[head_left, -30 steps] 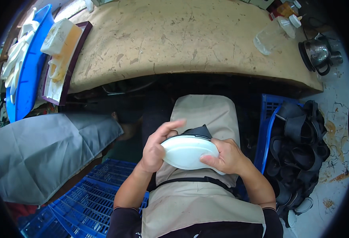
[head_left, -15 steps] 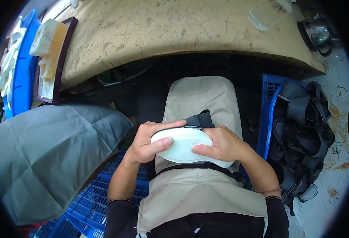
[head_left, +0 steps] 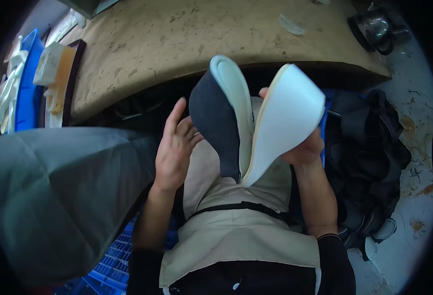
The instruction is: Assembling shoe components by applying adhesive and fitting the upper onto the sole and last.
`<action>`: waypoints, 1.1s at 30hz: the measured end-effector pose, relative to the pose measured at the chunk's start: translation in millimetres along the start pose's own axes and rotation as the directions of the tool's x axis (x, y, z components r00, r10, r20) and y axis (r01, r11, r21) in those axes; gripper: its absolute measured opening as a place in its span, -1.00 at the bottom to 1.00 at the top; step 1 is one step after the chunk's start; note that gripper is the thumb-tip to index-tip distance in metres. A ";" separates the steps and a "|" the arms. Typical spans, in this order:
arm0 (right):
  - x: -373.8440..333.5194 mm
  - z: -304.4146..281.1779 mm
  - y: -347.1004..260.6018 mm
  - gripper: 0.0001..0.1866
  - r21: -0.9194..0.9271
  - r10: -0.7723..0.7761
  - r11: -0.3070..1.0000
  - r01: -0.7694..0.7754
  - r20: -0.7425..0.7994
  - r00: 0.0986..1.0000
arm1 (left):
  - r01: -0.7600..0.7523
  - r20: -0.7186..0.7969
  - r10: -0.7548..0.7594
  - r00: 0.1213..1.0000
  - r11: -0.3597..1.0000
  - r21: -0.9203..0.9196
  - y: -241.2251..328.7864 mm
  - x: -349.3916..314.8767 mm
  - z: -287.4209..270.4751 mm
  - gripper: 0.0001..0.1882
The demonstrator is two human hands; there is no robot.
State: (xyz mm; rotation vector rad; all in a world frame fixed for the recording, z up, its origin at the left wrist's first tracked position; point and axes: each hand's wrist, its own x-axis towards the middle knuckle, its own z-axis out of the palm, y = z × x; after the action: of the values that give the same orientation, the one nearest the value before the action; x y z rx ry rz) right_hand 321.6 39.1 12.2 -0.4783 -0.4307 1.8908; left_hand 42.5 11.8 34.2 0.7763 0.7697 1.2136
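Two tall wedge shoe soles stand up in front of me over my lap, their narrow ends meeting low down. The left one is a dark wedge [head_left: 211,118] with a pale, padded insole edge along its inner side. On the right is a white wedge [head_left: 292,108] with a yellowish rim. My right hand [head_left: 307,147] grips the white wedge from behind; a fingertip shows at its far left edge, the rest is covered. My left hand [head_left: 174,147] has its fingers apart beside the dark wedge, the tips at its edge; whether they touch it I cannot tell.
A brown-covered table [head_left: 177,39] spans the far side, with a glass pot [head_left: 373,29] at its right. Right of me lies a heap of black straps [head_left: 369,147]. On the left are a grey cloth cover [head_left: 64,196], a blue bin [head_left: 29,78] and a jug of amber liquid [head_left: 54,69].
Both hands gripped a white, strapped sole low over my lap. Now two wedges stand upright farther forward, the left hand has opened, and the right hand is behind the white wedge.
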 end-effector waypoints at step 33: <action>-9.1 19.2 72.3 -0.26 -0.746 0.205 0.659 -0.092 0.060 0.977 | 0.190 -0.239 -0.237 0.942 0.960 -0.204 -14.6 17.2 -10.0 -0.57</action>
State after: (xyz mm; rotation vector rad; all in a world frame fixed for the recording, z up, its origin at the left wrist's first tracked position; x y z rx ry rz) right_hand 257.6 4.0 -6.9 -0.9437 -1.3270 1.8484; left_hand 44.4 27.2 14.9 0.3764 0.9222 1.1805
